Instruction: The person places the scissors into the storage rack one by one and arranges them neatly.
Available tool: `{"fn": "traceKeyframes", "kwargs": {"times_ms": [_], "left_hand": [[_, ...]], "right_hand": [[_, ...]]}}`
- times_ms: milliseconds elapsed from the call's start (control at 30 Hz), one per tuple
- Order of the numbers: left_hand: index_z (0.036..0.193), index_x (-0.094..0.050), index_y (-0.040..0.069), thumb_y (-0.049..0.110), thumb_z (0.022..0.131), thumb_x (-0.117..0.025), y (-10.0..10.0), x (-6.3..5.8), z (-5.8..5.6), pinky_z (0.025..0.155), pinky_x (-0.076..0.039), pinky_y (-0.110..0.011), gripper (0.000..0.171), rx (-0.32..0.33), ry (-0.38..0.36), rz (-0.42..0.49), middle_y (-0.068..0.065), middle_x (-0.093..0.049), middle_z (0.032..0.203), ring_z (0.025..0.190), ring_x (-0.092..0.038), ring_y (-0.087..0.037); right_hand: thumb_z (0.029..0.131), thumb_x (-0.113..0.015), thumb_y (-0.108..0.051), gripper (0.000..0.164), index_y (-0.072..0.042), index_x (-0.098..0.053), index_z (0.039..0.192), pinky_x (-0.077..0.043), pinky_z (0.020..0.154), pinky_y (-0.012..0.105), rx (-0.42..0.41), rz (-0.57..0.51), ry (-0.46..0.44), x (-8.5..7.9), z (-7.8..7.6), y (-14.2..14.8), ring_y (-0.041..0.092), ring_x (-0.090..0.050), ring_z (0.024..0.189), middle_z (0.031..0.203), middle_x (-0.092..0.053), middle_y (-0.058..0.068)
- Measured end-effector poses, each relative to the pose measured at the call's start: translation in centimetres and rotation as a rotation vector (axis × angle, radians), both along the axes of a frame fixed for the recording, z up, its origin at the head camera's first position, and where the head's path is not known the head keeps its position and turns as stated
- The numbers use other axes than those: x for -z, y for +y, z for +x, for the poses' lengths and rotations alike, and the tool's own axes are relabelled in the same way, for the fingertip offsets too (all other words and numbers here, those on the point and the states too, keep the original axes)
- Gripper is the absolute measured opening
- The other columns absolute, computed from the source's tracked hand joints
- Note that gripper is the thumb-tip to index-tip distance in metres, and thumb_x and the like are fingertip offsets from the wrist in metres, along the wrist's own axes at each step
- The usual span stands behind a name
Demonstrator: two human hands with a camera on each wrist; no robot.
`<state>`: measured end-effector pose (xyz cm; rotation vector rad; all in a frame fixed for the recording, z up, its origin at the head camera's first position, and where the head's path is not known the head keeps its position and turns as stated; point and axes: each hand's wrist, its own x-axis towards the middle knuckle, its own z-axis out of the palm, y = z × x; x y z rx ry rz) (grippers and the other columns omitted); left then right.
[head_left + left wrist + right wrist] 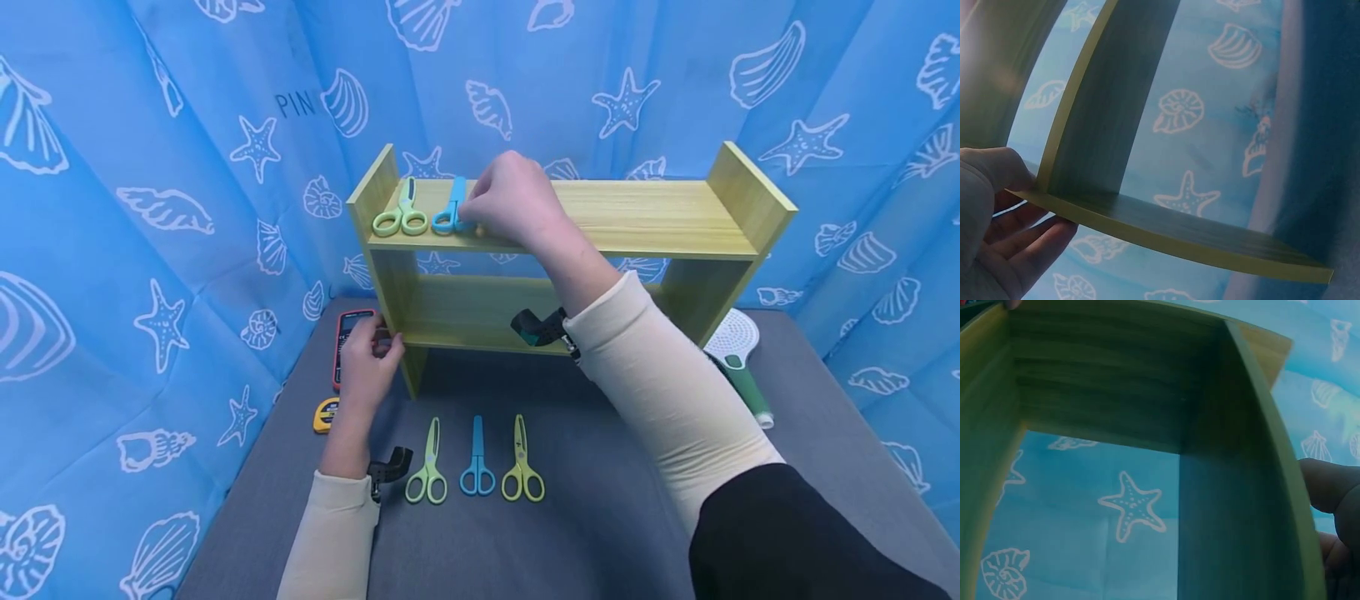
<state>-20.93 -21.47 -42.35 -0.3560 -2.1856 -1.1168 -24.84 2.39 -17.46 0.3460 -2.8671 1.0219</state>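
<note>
A light wooden shelf (645,218) stands on the grey table. At its left side panel, my left hand (365,367) grips the panel; in the left wrist view, the thumb lies at the front edge and fingers reach round behind. Blue scissors (452,200) lie on the top board, and my right hand (517,200) pinches their right handle loop. Green scissors (405,208) lie left of them, handles toward me. In the right wrist view only part of the right hand (1338,519) shows, beside the shelf; the scissors are hidden there.
On the table before the shelf lie light green scissors (431,471), blue scissors (477,462) and yellow-green scissors (521,467) in a row. A multimeter (345,333) and a yellow tape measure (326,414) lie at left. A green-handled shower head (735,337) lies at right. A blue curtain (225,125) hangs behind.
</note>
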Motion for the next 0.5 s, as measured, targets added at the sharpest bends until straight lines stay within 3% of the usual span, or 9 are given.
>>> {"fn": "traceKeyframes", "kwargs": {"times_ms": [133,367,500], "left_hand": [[0.124,-0.062,-0.001,0.004,0.095,-0.071,0.1,0.0,0.0,0.081,-0.062,-0.047,0.031,0.012,0.005,-0.004,-0.017,-0.064,0.115,0.100,-0.069,-0.030],[0.123,-0.063,-0.003,0.001,0.094,-0.070,0.2,-0.2,0.2,0.080,-0.062,-0.050,0.030,0.027,-0.001,0.025,-0.020,-0.064,0.113,0.098,-0.070,-0.032],[0.123,-0.063,-0.003,0.000,0.093,-0.070,0.1,-0.2,0.2,0.080,-0.062,-0.050,0.030,0.022,0.003,0.023,-0.020,-0.064,0.114,0.098,-0.070,-0.034]], "right_hand": [[0.084,-0.069,-0.018,0.019,-0.009,-0.071,0.067,-0.035,0.049,0.026,-0.003,0.038,0.020,0.4,0.2,-0.3,0.013,-0.044,0.051,0.059,-0.061,0.002],[0.093,-0.065,-0.029,0.026,-0.013,-0.081,0.107,-0.051,0.072,0.028,-0.014,0.001,0.032,-0.6,1.6,1.2,0.015,-0.061,0.081,0.102,-0.075,-0.001],[0.096,-0.063,-0.033,0.031,-0.014,-0.079,0.115,-0.051,0.082,0.030,-0.027,-0.056,0.089,-1.2,3.1,2.6,0.013,-0.059,0.098,0.112,-0.073,-0.002]]}}
